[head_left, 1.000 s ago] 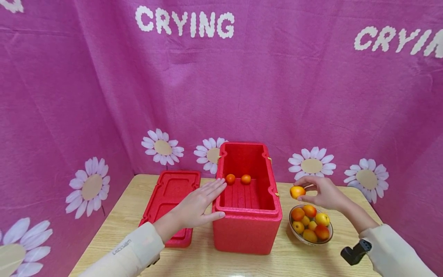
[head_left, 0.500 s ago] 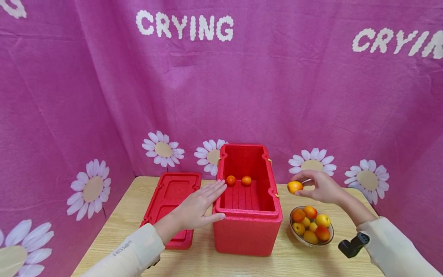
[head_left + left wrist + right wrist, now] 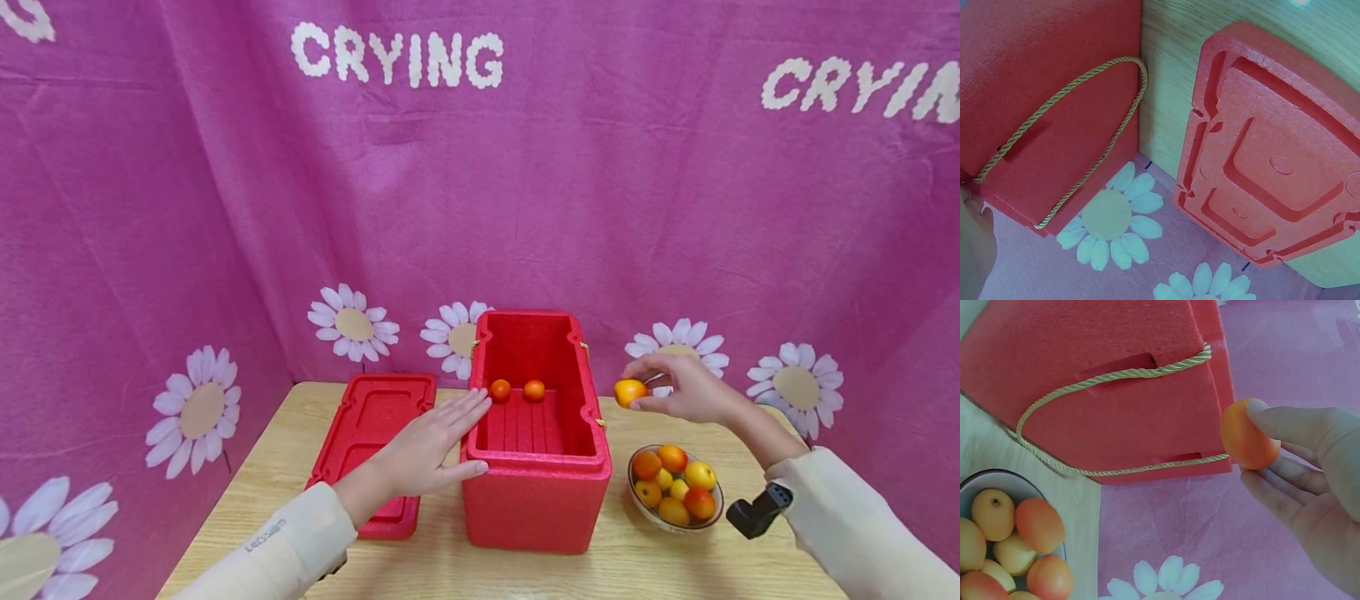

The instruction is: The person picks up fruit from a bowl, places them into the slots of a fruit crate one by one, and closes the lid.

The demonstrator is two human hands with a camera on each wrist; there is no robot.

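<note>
My right hand (image 3: pixel 692 388) pinches an orange-yellow apricot (image 3: pixel 631 392) between thumb and fingertips, in the air just right of the red foam box (image 3: pixel 536 508). Seen from the right wrist, the apricot (image 3: pixel 1244 434) overlaps the box's upper edge. The box stands uncovered, with two orange-red fruits (image 3: pixel 533 391) on its floor toward the back. My left hand (image 3: pixel 435 443) rests with straight fingers on the box's left rim, thumb toward the front corner. In the left wrist view only part of the left hand (image 3: pixel 974 247) shows at the edge.
A bowl (image 3: pixel 667 527) of several yellow and orange fruits stands right of the box. The red lid (image 3: pixel 375 417) lies on the wooden table (image 3: pixel 247 517) to the left. Gold rope handles (image 3: pixel 1110 378) hang on the box's sides. A purple daisy-print cloth (image 3: pixel 555 192) hangs behind.
My right hand has risen and moved left with the apricot, away from above the bowl toward the box. The left hand stays on the rim.
</note>
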